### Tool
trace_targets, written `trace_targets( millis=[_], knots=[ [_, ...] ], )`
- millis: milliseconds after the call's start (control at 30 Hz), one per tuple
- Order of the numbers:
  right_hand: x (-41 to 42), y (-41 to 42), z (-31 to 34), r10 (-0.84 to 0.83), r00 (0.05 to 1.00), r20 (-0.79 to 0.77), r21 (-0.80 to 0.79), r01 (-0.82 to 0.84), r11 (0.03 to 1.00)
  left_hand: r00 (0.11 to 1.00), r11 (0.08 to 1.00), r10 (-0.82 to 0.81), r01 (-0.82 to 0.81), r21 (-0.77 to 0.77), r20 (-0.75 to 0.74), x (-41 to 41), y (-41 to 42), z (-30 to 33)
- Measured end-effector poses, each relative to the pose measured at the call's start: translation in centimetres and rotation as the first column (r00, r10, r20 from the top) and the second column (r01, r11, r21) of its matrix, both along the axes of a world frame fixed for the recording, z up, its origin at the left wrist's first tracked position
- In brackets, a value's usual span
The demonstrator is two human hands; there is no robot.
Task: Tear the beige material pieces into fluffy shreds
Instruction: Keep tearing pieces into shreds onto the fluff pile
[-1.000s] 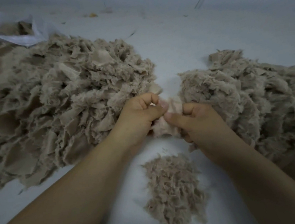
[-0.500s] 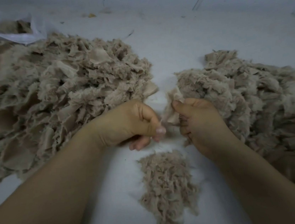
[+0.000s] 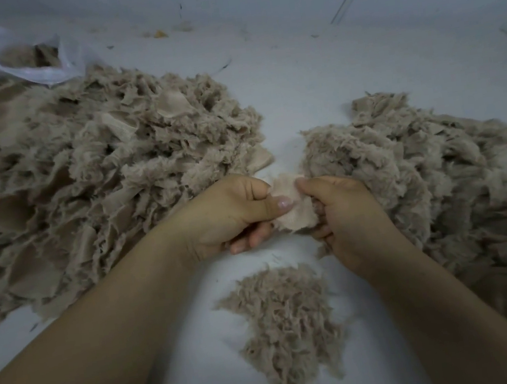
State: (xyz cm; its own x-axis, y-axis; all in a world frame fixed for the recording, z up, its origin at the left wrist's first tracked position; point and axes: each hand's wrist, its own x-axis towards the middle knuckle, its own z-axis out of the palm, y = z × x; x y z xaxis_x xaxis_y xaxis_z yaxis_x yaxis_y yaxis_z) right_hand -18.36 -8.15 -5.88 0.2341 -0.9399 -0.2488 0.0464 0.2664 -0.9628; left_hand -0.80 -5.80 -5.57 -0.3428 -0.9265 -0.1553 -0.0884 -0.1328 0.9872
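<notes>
1. The beige piece point(image 3: 292, 206) is held up between both hands, just above the small pile of shreds point(image 3: 286, 325).
2. The left hand point(image 3: 226, 217) pinches its left edge with thumb and curled fingers.
3. The right hand point(image 3: 344, 212) pinches its right edge the same way.
4. The piece looks very light, soft and floppy, with fuzzy edges. It should rip easily.
5. Hold it close to the spot you want to rip, thumbs nearly touching, then pull apart.
6. Big heaps sit on both sides: the left heap point(image 3: 95, 185) and the right heap point(image 3: 429, 176), behind the small pile.
</notes>
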Motion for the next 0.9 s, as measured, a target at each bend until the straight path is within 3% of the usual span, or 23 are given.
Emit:
trace_targets(
  millis=[67, 133, 167, 233, 300, 333, 400, 433, 600, 767, 900],
  knots=[
    [0.1, -0.2, 0.0, -0.014, 0.997, 0.078, 0.042, 0.011, 0.999, 0.941, 0.969, 0.229, -0.244, -0.03, -0.251, -0.3, -0.4, 0.1],
    [-0.1, -0.6, 0.1, -0.037, 0.989, 0.144, 0.092, 0.023, 0.995, 0.701, 0.834, 0.47, -0.552, 0.009, -0.537, -0.4, -1.0, 0.3],
    [-0.2, -0.7, 0.1, -0.043, 0.986, 0.159, 0.113, 0.025, 0.993, 0.635, 0.782, 0.512, -0.623, 0.008, -0.579, -0.5, -1.2, 0.5],
    [-0.3, -0.7, 0.2, -0.039, 0.984, 0.172, 0.133, 0.016, 0.991, 0.713, 0.77, 0.534, -0.632, -0.087, -0.454, -1.3, -1.1, 0.3],
    [-0.4, -0.7, 0.5, -0.027, 0.976, 0.215, 0.165, -0.009, 0.986, 0.867, 0.83, 0.49, -0.496, -0.255, -0.092, -2.6, -0.8, -0.5],
    [-0.5, -0.6, 0.7, -0.026, 0.965, 0.261, 0.198, -0.027, 0.98, 0.885, 0.856, 0.439, -0.36, -0.371, 0.154, -3.3, -0.8, -1.0],
    [-0.8, -0.6, 1.3, -0.05, 0.928, 0.369, 0.272, -0.056, 0.961, 0.751, 0.877, 0.333, -0.024, -0.48, 0.57, -4.5, -1.0, -1.4],
    [-0.9, -0.6, 1.5, -0.069, 0.914, 0.401, 0.297, -0.058, 0.953, 0.682, 0.874, 0.304, 0.078, -0.479, 0.665, -4.8, -1.1, -1.3],
    [-1.1, -0.6, 1.9, -0.119, 0.892, 0.436, 0.309, -0.024, 0.951, 0.6, 0.844, 0.3, 0.194, -0.499, 0.741, -5.3, -1.3, -1.0],
    [-0.9, -0.5, 1.7, -0.149, 0.887, 0.436, 0.317, 0.004, 0.949, 0.446, 0.81, 0.407, 0.228, -0.54, 0.797, -6.2, -1.9, -0.9],
    [-0.7, -0.6, 1.4, -0.194, 0.868, 0.457, 0.34, 0.031, 0.94, 0.48, 0.767, 0.484, 0.169, -0.619, 0.731, -5.8, -1.7, -1.3]
  ],
)
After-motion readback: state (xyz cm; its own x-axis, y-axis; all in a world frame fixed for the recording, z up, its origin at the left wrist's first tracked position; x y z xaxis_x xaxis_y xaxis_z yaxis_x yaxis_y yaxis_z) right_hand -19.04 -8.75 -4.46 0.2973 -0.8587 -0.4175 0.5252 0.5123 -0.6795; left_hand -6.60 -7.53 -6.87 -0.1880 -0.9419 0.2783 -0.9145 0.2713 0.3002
